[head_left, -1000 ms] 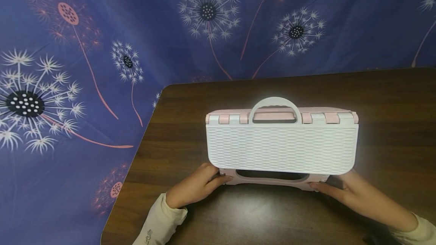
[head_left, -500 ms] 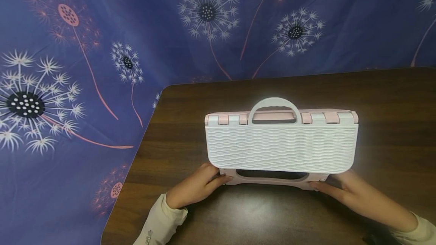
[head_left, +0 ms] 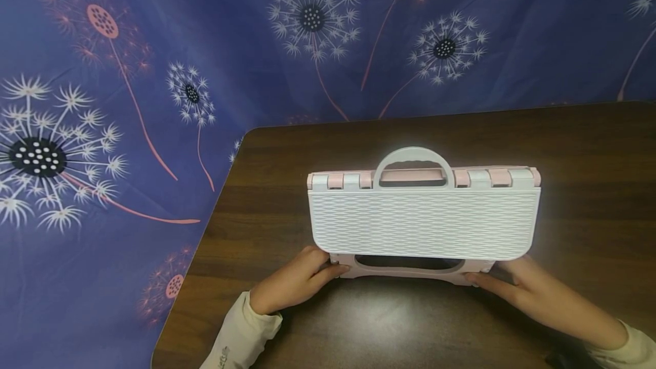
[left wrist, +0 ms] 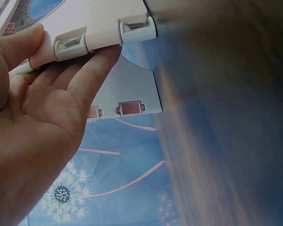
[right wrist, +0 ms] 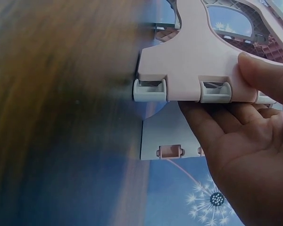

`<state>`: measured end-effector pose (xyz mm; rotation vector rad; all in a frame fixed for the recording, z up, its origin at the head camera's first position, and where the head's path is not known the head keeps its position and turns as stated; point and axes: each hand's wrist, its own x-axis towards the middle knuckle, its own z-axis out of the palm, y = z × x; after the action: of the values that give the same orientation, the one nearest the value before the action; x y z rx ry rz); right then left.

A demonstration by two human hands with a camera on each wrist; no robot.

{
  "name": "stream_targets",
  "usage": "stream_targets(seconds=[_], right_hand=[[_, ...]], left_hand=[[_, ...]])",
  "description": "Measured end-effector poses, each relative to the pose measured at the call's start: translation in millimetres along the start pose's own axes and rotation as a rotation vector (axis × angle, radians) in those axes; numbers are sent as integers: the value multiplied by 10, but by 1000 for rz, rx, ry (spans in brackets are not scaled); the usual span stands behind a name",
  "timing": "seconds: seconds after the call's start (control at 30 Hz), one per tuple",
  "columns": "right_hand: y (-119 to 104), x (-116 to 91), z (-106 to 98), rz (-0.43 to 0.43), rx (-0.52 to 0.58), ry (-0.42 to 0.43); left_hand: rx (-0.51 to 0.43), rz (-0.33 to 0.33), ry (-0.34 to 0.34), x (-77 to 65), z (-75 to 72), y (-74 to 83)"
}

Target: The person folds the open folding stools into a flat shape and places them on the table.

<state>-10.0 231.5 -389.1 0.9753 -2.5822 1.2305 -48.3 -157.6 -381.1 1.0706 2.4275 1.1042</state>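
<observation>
A pink and white plastic folding step stool (head_left: 422, 224) stands on the dark wood table, its ribbed white top half facing me. An arched white carrying handle (head_left: 414, 153) rises from the far edge of that half. Below the top, both hands grip opposite sides of the near pink leg panel (head_left: 410, 273). My left hand (head_left: 299, 281) has its thumb on the front face and its fingers curled behind, as the left wrist view shows. The right hand (right wrist: 252, 136) holds its side likewise. A white panel (right wrist: 167, 127) with pink hinge pieces appears beyond the fingers.
The dark wood table (head_left: 266, 187) reaches back to a blue cloth (head_left: 230, 27) printed with dandelions, which hangs behind it and at the left. A dark object (head_left: 569, 357) lies partly in view near the right sleeve.
The stool's white top has tilted slightly, and the pink strip behind its far edge shows narrower. Both hands keep the same place on the leg panel.
</observation>
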Motion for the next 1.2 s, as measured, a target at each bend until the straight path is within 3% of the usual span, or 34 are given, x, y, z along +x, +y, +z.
stream_targets(seconds=[1.2], right_hand=[[32,6,5,-41,-7,2]], left_hand=[[3,14,21,2,5,-24]])
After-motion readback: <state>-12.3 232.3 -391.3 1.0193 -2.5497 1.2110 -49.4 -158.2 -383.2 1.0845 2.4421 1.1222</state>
